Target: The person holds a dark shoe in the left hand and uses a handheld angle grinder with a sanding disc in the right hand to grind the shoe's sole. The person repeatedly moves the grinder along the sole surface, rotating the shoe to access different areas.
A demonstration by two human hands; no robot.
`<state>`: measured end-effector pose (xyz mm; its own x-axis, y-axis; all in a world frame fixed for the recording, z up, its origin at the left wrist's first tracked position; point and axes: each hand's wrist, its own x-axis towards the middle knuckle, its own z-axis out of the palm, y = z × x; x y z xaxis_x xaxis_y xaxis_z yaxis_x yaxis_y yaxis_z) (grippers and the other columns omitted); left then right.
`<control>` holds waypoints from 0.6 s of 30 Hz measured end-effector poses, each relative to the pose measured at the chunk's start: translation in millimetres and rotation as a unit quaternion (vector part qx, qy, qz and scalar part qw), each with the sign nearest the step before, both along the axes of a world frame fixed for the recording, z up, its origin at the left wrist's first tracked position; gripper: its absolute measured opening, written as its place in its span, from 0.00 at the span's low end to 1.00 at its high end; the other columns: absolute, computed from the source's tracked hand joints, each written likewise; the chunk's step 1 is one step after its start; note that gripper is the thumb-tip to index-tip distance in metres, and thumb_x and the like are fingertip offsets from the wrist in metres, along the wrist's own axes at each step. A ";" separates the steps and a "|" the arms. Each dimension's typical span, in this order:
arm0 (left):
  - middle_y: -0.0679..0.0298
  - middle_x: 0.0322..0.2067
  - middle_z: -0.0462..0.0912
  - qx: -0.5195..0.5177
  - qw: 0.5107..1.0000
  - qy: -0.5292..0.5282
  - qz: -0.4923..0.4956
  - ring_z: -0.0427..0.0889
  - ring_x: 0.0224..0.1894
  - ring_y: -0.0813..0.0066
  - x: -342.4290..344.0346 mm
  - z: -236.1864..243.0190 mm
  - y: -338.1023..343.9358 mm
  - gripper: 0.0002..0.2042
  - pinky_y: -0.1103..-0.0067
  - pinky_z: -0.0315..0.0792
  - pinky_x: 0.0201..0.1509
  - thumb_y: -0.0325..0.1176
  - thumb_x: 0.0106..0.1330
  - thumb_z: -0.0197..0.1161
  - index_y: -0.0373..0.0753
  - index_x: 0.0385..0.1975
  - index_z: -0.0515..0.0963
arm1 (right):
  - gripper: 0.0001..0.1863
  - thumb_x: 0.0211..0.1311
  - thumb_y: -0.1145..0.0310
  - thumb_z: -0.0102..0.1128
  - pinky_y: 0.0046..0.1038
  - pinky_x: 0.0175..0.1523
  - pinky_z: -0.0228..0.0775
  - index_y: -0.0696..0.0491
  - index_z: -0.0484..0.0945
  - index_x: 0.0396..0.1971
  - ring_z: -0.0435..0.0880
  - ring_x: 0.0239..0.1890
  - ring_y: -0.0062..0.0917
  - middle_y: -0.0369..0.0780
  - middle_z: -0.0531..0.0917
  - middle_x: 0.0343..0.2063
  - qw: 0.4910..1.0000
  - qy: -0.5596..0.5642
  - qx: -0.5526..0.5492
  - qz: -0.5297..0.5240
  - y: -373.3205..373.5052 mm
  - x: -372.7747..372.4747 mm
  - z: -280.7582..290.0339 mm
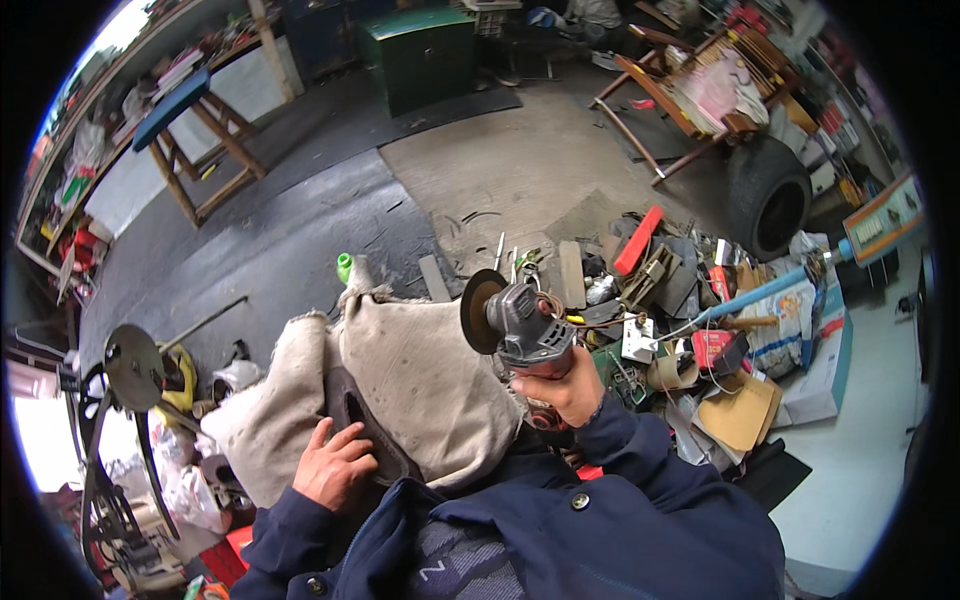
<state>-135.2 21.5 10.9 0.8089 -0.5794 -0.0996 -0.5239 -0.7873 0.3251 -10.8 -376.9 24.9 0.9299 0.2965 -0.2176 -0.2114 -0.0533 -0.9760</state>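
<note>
My right hand (565, 385) is wrapped round the body of an angle grinder (530, 335), held raised at centre right, with a dark round disc (480, 310) facing left. My left hand (335, 460) lies on a dark, felt-like piece (365, 420) with a long opening in it; its fingers are bent and apart, its thumb hidden. Both that piece and my hand are over a thick beige cloth (410, 370) spread across my lap.
Tools, scraps and a white power socket (637, 338) pile up at the right, near a tyre (775, 200) and wooden chair (690, 100). A metal stand with round plate (133, 370) is at left. Further back are a stool (170, 105) and green cabinet (420, 60).
</note>
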 end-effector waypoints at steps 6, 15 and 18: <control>0.68 0.48 0.93 -0.231 0.966 0.041 0.108 0.90 0.62 0.61 28.6 49.5 19.3 0.15 0.53 0.68 0.78 0.21 0.53 0.76 0.46 0.39 0.86 | 0.21 0.62 0.71 0.82 0.30 0.60 0.81 0.60 0.89 0.54 0.91 0.49 0.22 0.40 0.95 0.47 1.000 -0.001 -0.003 -0.004 -12.8 -0.6 -1.5; 0.49 0.65 0.84 -0.719 0.609 0.099 0.321 0.86 0.64 0.58 59.4 90.5 -3.7 0.28 0.64 0.79 0.71 0.33 0.78 0.61 0.29 0.76 0.70 | 0.22 0.59 0.71 0.85 0.31 0.62 0.82 0.58 0.90 0.53 0.92 0.49 0.23 0.39 0.95 0.46 0.999 -0.016 0.027 -0.042 -14.8 -5.9 -1.0; 0.56 0.56 0.89 -0.728 0.597 0.184 0.284 0.89 0.56 0.68 85.8 24.2 -35.3 0.21 0.69 0.82 0.61 0.35 0.80 0.63 0.33 0.67 0.79 | 0.21 0.58 0.72 0.84 0.30 0.60 0.82 0.58 0.90 0.52 0.91 0.48 0.24 0.38 0.94 0.45 0.998 -0.033 0.017 -0.044 -16.3 -8.9 -2.6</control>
